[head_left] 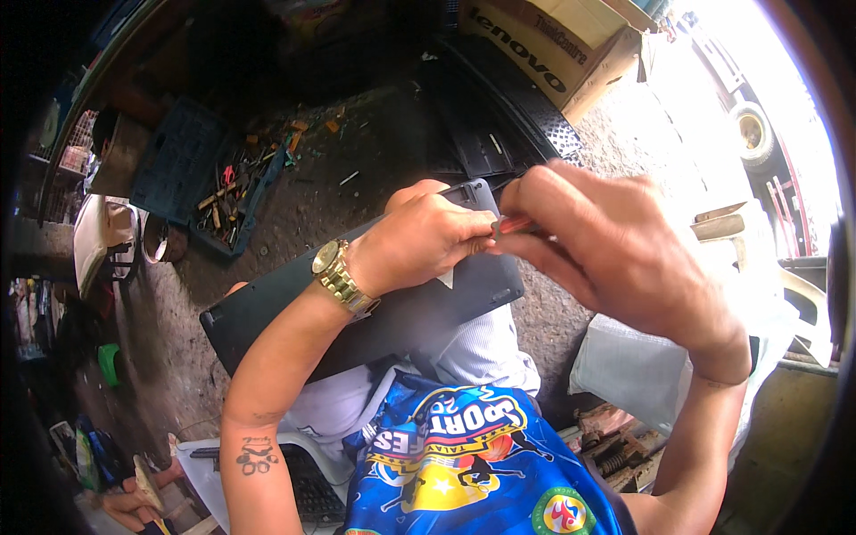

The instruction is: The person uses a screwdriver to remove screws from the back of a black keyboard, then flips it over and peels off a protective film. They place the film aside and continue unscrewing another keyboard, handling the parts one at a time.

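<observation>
A flat black slab [401, 321], looking like the underside of a laptop with small feet at its corners, lies tilted across my lap. Over its far right part my left hand [419, 239], with a gold watch on its wrist, is closed in a pinch. The thumb and fingertips meet at the dark end of a small tool [517, 225] with a red-orange handle. My right hand [624, 254] is wrapped round that handle and hides most of it. What my left fingertips pinch is too small to make out.
An open dark blue toolbox [174, 156] full of hand tools stands on the floor at the far left. Black panels [486, 134] and a cardboard box [602, 85] are at the far side. A whitish wrapped bundle [624, 370] sits by my right arm. Another person's limbs [134, 504] show at lower left.
</observation>
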